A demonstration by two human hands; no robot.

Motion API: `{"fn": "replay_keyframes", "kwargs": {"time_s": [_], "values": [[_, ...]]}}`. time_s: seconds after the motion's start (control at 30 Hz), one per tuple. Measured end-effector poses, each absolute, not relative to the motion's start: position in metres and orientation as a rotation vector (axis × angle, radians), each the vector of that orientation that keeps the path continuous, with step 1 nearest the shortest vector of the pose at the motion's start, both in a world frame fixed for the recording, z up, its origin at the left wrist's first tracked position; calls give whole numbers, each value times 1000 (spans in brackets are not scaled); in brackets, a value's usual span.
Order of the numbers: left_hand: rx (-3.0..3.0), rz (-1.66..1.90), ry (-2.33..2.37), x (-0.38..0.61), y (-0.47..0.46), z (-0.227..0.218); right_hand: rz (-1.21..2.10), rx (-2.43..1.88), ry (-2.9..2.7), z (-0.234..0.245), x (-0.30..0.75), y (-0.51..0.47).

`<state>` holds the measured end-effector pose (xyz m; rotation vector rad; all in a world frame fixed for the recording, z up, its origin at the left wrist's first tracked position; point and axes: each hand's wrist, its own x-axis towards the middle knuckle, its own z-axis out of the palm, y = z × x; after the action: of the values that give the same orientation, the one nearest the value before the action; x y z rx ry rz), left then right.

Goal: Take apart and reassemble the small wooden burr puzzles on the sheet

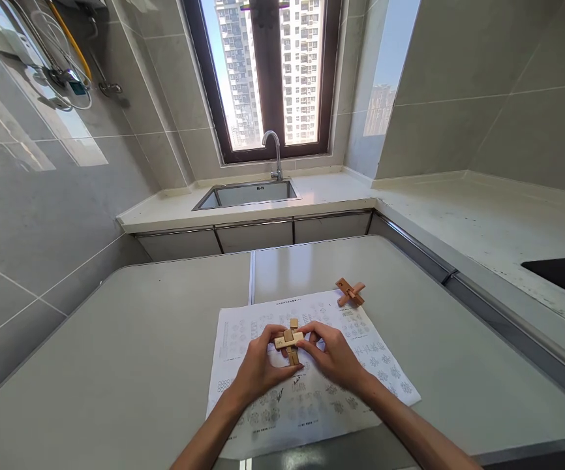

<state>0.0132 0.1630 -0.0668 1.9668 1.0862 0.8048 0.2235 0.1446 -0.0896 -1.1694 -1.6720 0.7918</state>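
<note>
Between my two hands is a light wooden interlocking burr puzzle (pixel 290 341), its pieces crossing one another, held just over a printed sheet (pixel 258 427). My left hand (pixel 259 365) grips it from the left, with the thumb at its near end and fingers behind it. From the right, my right hand (pixel 334 356) pinches the end of the crosswise piece between thumb and index finger. A darker, reddish wooden cross-shaped puzzle (pixel 350 292) lies at the sheet's far right corner, apart from both hands. Line drawings and some handwritten tick marks cover the paper.
The sheet lies on a pale table (pixel 140 365) with a seam down its middle. Beyond the table, a white counter (pixel 331 189) holds a sink (pixel 256 194) and a faucet (pixel 276 153) below a window. Another counter (pixel 507 219) runs along the right, with a black panel at its edge.
</note>
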Motion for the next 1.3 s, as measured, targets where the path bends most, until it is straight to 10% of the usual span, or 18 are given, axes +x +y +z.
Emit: {"fn": "replay_keyframes", "kwargs": {"time_s": [1.3], "values": [[1491, 799, 880, 14, 170, -65, 950, -1132, -1575, -86, 221, 151]]}}
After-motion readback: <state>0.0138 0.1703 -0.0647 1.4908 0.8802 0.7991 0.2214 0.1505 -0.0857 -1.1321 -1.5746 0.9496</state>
